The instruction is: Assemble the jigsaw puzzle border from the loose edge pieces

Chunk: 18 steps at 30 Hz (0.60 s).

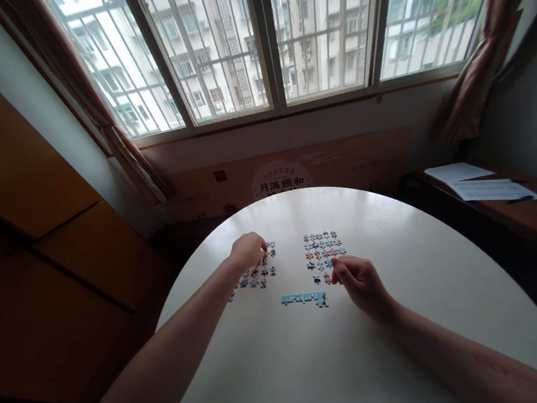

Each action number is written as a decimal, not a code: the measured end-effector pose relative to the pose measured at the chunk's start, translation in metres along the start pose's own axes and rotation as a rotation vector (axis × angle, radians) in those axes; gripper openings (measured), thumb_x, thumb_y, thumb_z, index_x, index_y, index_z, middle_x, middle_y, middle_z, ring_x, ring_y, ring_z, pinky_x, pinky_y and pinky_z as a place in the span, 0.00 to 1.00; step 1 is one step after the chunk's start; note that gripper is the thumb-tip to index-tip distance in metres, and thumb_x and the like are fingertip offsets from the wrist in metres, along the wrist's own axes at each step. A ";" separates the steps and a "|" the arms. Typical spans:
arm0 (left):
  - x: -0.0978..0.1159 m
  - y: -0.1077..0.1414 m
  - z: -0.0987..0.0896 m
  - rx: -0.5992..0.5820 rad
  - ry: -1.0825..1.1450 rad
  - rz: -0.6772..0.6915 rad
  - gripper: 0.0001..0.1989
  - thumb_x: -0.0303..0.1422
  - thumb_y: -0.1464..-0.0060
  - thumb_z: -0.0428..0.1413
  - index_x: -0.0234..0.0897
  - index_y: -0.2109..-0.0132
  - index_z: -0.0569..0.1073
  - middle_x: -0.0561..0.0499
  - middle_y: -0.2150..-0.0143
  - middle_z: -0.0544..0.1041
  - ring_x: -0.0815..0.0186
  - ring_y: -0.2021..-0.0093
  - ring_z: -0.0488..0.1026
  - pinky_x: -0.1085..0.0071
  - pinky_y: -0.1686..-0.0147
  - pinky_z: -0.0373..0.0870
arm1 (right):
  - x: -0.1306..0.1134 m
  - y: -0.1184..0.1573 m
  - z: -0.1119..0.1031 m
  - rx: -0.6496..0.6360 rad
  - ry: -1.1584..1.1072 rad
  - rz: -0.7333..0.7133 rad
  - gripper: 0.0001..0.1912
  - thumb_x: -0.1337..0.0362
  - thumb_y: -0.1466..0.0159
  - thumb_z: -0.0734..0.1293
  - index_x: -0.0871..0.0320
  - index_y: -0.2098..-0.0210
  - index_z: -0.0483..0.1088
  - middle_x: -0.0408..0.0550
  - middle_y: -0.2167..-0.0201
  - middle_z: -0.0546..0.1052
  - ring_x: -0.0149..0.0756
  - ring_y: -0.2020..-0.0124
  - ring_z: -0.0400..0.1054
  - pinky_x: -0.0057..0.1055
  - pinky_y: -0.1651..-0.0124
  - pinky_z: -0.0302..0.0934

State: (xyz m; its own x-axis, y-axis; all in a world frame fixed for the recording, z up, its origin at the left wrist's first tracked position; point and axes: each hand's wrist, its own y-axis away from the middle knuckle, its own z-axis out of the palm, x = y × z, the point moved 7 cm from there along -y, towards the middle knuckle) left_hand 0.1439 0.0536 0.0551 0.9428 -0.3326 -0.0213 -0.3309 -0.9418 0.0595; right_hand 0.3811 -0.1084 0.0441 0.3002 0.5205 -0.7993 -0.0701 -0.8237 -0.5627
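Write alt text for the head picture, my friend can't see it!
A person's left hand reaches over loose puzzle pieces on a rounded white table, with the right hand by a second group. A joined blue strip lies nearer; windows stand beyond.

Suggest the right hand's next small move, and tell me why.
I'd probably have the right hand try a light-blue loose piece against the joined strip: the strip is mostly light blue, and the hand is close to both.
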 end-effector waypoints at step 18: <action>-0.004 -0.007 -0.017 -0.010 0.158 0.007 0.03 0.32 0.59 0.66 0.40 0.73 0.79 0.48 0.67 0.82 0.60 0.65 0.77 0.71 0.67 0.68 | 0.002 0.000 0.001 0.004 -0.001 0.002 0.32 0.47 0.28 0.60 0.56 0.83 0.70 0.45 0.84 0.70 0.34 0.79 0.64 0.31 0.71 0.59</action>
State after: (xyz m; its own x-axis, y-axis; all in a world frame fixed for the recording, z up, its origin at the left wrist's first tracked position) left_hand 0.1432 0.0621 0.0722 0.9352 -0.3266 0.1369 -0.3379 -0.9387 0.0690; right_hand 0.3804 -0.1067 0.0421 0.2989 0.5188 -0.8009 -0.0743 -0.8241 -0.5616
